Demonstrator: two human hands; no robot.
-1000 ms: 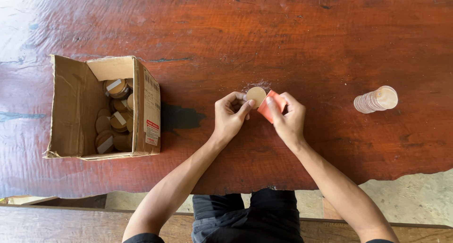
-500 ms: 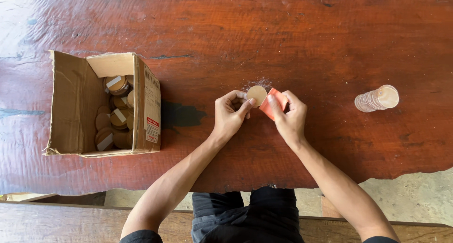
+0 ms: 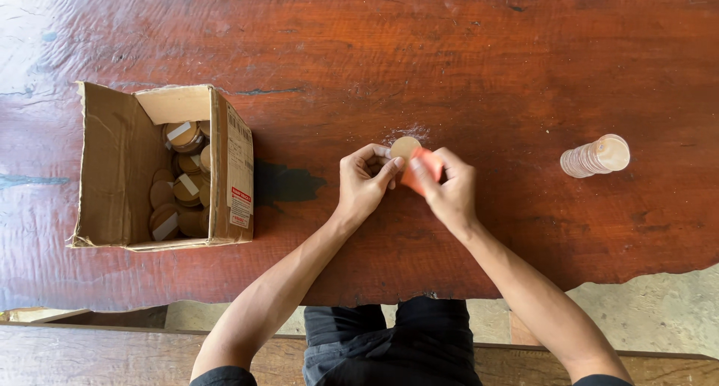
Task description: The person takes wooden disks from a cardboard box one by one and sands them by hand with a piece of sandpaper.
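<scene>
Mid-table | L hand [image 3: 365, 184] fingers pinch disc [image 3: 404, 146] | R hand [image 3: 448, 189] grips orange pad [image 3: 416, 172]

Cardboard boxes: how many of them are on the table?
1. The open cardboard box stands on the left part of the red wooden table, with round wooden discs inside. No other box shows.

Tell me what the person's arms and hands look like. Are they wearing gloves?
No gloves. The left hand and right hand are bare, with no rings or watch showing. Both forearms are bare too; only dark short sleeves peek in at the bottom edge.
</scene>
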